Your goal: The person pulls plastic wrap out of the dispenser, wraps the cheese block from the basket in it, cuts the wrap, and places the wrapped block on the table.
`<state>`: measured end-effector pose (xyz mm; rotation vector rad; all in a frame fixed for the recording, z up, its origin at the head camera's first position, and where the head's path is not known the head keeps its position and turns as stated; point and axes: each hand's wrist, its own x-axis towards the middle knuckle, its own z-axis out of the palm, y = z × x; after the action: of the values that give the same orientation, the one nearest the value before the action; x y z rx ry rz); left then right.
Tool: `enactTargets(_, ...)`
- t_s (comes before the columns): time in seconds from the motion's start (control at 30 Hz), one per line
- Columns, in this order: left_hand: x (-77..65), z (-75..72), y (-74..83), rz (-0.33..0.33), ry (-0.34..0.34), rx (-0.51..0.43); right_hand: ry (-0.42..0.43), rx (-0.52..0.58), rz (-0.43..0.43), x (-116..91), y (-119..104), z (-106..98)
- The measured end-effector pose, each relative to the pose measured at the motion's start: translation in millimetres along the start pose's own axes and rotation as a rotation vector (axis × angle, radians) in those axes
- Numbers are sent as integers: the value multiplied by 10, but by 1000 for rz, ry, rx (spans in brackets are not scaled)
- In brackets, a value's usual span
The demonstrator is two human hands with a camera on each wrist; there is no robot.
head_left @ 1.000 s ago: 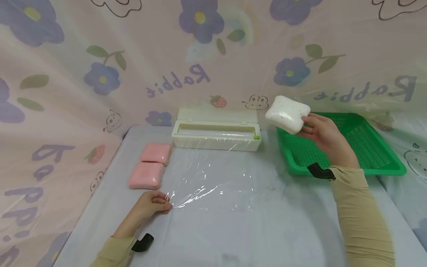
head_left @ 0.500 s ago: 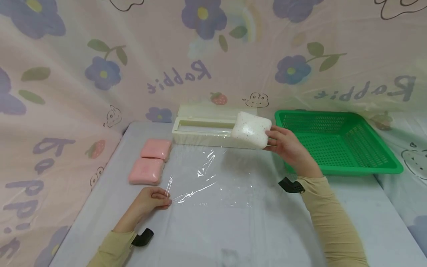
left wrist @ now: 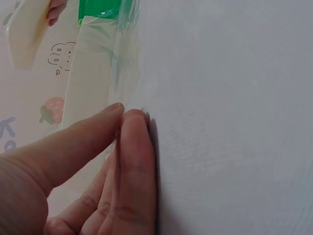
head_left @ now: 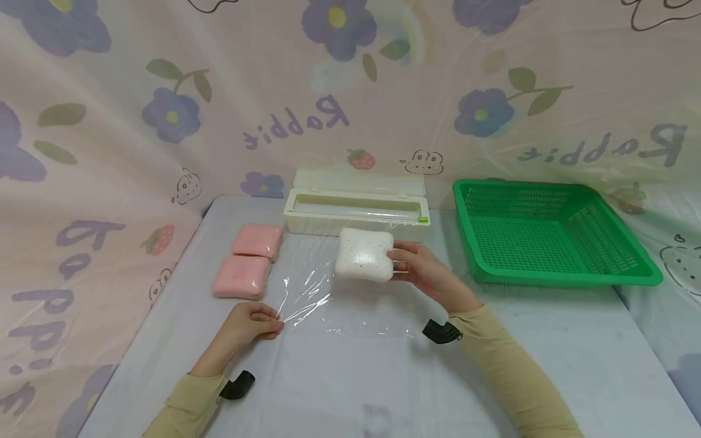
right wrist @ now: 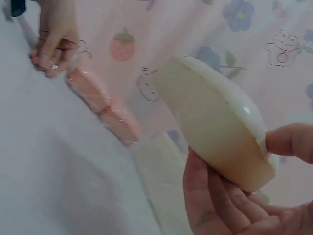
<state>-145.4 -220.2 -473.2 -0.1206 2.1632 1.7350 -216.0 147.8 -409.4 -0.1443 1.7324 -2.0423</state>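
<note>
A white, dark-speckled bar of soap with a pillow shape is held above the table by my right hand. The right wrist view shows the thumb on one face of the soap and the fingers under the other. My left hand pinches the near left corner of a clear sheet of plastic wrap between thumb and fingertips. From there the wrap stretches back to the cream wrap dispenser box, whose lid stands up. The soap overlaps the wrap in the head view.
Two pink soaps in clear wrapping lie one behind the other, left of the plastic wrap. On the right stands a green perforated basket. A patterned curtain hangs behind and left of the table.
My right hand has carried the white soap left and down, from over the green basket to above the plastic wrap. The left hand keeps its pinch on the wrap's corner.
</note>
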Motion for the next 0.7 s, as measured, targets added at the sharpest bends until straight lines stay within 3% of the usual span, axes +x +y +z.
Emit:
enactTargets(0.37,27,-10,-35,0,-5,-12,-6,-33,112,58,465,162)
enactTargets(0.7,15,-5,-23,-13,9,-8,28,-52,172,91,570,196)
